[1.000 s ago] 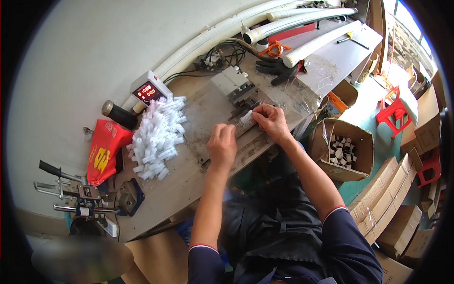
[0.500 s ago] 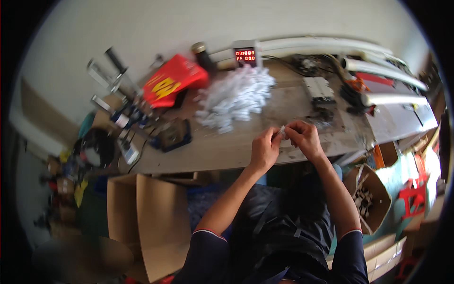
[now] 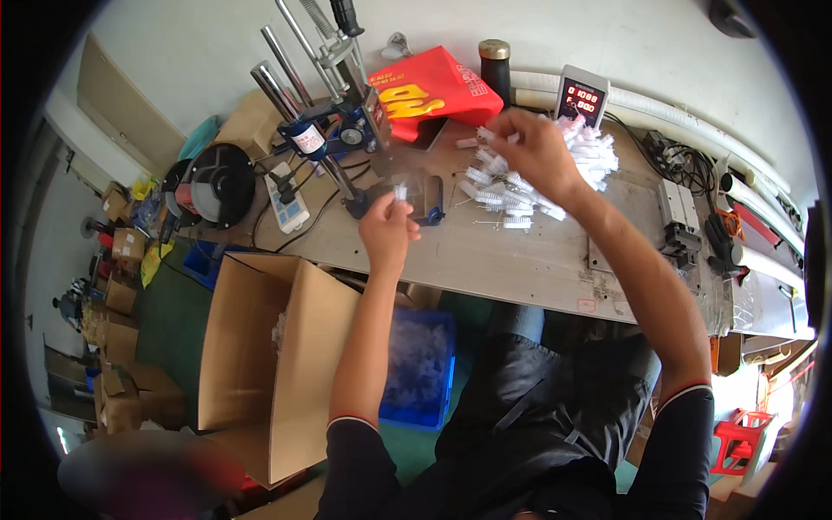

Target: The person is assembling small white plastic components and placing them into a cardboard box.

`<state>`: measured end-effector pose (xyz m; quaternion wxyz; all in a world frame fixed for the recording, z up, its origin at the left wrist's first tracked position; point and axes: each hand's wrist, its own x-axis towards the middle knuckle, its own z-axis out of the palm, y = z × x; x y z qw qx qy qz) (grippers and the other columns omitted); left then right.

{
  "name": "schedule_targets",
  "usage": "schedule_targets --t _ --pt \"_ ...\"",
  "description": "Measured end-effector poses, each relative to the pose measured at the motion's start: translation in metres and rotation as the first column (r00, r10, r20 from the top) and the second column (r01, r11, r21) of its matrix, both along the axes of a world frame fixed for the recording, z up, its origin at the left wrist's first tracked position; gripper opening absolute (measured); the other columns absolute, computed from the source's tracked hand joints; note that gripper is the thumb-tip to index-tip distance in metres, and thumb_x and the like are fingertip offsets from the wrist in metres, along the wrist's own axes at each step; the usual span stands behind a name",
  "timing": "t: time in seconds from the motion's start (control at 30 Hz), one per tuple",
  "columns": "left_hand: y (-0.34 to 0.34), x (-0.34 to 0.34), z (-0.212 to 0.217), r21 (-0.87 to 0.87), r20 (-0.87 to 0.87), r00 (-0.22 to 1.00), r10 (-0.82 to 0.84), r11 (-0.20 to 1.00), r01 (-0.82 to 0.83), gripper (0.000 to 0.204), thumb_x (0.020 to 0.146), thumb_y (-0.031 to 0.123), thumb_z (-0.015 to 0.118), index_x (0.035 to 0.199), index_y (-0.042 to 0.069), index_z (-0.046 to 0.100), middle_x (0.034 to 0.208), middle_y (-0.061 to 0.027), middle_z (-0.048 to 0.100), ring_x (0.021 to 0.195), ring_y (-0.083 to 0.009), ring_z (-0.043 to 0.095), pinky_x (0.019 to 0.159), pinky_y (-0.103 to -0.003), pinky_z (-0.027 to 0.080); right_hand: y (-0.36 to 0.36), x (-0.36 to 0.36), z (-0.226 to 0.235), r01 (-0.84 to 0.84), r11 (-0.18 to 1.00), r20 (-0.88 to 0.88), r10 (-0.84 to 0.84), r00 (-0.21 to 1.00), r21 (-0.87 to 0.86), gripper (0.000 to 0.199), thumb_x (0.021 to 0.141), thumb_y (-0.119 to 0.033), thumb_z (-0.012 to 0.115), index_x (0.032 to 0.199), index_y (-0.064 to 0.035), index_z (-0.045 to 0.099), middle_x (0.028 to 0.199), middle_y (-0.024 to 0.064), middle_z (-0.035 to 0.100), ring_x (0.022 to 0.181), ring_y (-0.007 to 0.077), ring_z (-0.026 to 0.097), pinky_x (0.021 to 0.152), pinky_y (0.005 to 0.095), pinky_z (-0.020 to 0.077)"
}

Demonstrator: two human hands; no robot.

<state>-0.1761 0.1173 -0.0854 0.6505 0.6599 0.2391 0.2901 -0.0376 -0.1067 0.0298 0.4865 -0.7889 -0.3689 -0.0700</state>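
Observation:
My left hand (image 3: 387, 236) is raised over the bench's front part, beside the base of the press stand. Its thumb and fingers pinch a small whitish plastic piece (image 3: 400, 191). My right hand (image 3: 539, 156) reaches over a loose pile of small white ribbed plastic pieces (image 3: 513, 198). Those fingers are bent together at the pile's far left side; whether a piece is between them is hidden. A dark block-like fixture (image 3: 425, 195) lies just right of my left hand.
A press stand with metal columns (image 3: 325, 139) rises at left. Behind the pile are a red bag (image 3: 438, 87), a dark bottle (image 3: 495, 69) and a digital counter (image 3: 581, 95). Below the bench stand an open carton (image 3: 316, 373) and a blue bin (image 3: 444, 381).
My hands were together over the bench front, around a small white piece. They have parted: left toward the press stand, right up to the pile. The view has swung left.

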Motion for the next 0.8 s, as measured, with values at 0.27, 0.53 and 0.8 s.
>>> schedule_targets --t 0.27,0.53,0.8 --pt "0.004 0.025 0.003 0.048 -0.081 0.993 0.083 0.996 -0.079 0.019 0.100 0.006 0.063 0.113 -0.006 0.069 0.087 -0.0092 0.071 0.049 -0.0099 0.061 0.038 -0.024 0.047 0.083 0.031 0.095 0.053 0.998 0.340 -0.065 0.938 0.045 0.031 0.097 -0.027 0.063 0.110 -0.0004 0.072 0.096 0.0185 0.075 0.085 0.0329 0.073 0.077 0.0422 0.0573" --pt "0.014 0.039 -0.008 0.383 -0.120 0.981 0.151 0.919 -0.095 0.016 0.098 0.008 0.067 0.103 -0.006 0.071 0.083 -0.0101 0.075 0.050 -0.0097 0.058 0.044 -0.027 0.043 0.144 0.051 0.175 -0.047 0.967 0.411 -0.063 0.909 0.251 0.046 0.104 -0.030 0.050 0.134 0.0033 0.061 0.130 0.0276 0.065 0.119 0.0342 0.066 0.103 0.0457 0.0508" --pt "0.008 0.037 0.002 0.371 -0.202 0.963 0.179 0.924 -0.093 0.018 0.094 0.008 0.068 0.102 -0.007 0.071 0.084 -0.0153 0.077 0.077 -0.0255 0.073 0.076 -0.035 0.055 0.170 0.038 0.206 -0.079 0.974 0.524 0.181 0.832 -0.211 0.046 0.107 -0.030 0.045 0.131 0.0056 0.063 0.133 0.0238 0.064 0.118 0.0356 0.063 0.105 0.0470 0.0492"
